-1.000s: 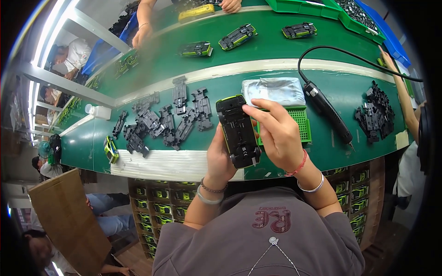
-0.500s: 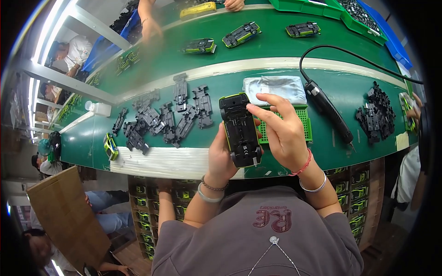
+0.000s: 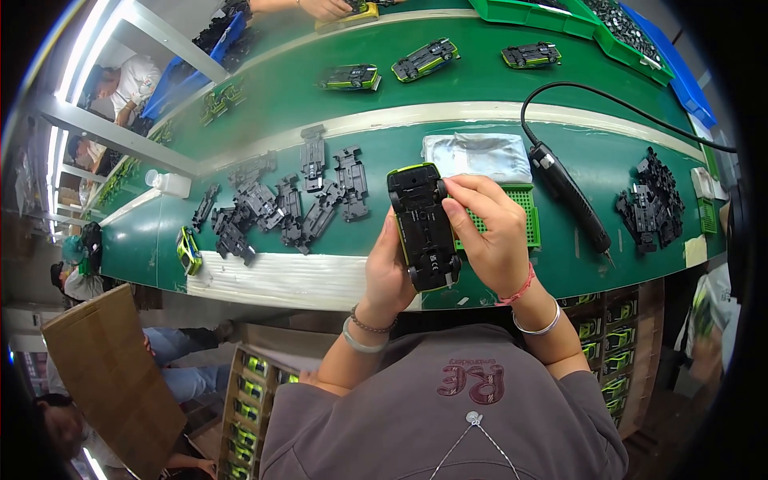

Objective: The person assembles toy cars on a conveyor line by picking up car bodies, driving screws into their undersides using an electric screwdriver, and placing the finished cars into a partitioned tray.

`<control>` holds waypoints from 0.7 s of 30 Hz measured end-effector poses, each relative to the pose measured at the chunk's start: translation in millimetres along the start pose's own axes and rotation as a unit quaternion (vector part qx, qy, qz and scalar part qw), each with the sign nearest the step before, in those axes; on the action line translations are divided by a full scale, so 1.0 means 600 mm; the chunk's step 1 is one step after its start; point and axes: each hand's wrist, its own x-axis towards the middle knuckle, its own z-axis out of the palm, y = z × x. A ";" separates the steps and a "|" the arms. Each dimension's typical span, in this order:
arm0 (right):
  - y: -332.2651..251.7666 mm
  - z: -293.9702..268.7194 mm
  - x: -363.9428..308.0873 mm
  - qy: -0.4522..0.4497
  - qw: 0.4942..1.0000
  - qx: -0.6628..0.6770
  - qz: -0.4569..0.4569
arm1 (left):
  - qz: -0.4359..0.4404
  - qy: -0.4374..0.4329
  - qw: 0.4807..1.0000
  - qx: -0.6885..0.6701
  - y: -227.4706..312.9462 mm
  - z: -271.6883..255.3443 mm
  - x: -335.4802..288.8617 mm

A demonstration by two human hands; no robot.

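Observation:
A toy car (image 3: pixel 424 232) with a black underside and a thin lime-green rim is held upside down in front of me, above the table's near edge. My left hand (image 3: pixel 387 268) is closed around its left side and lower end. At the car's upper right wheel, the fingertips and thumb of my right hand (image 3: pixel 492 232) pinch the edge. Whether something small sits between those fingers is hidden. Behind the right hand lies a green perforated tray (image 3: pixel 524 216), with a pale plastic packet (image 3: pixel 478 157) just beyond it.
Black toy-car chassis (image 3: pixel 276 204) lie heaped to the left, and more chassis (image 3: pixel 652 200) on the right. A corded electric screwdriver (image 3: pixel 570 194) rests right of the tray. Upturned cars (image 3: pixel 426 61) lie on the far green strip. A co-worker's hand (image 3: pixel 326 8) is at the top.
My right hand's fingers have drawn in from an extended pose to a pinch at the car's wheel. The co-worker's arm at the top has moved back; the cardboard-framed car tray at lower left has shifted.

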 end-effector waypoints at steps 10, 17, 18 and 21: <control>0.002 0.004 0.003 0.031 0.999 0.033 -0.005 | 0.005 -0.006 1.000 0.015 0.000 -0.006 -0.004; -0.003 0.007 0.007 0.024 0.986 0.104 0.128 | -0.013 -0.001 1.000 0.021 -0.003 -0.002 -0.004; -0.001 0.007 0.007 0.024 0.986 0.104 0.128 | -0.013 -0.001 1.000 0.021 -0.003 -0.004 -0.003; -0.001 0.007 0.007 0.026 0.984 0.113 0.137 | 0.007 -0.035 0.998 0.042 -0.004 -0.007 -0.002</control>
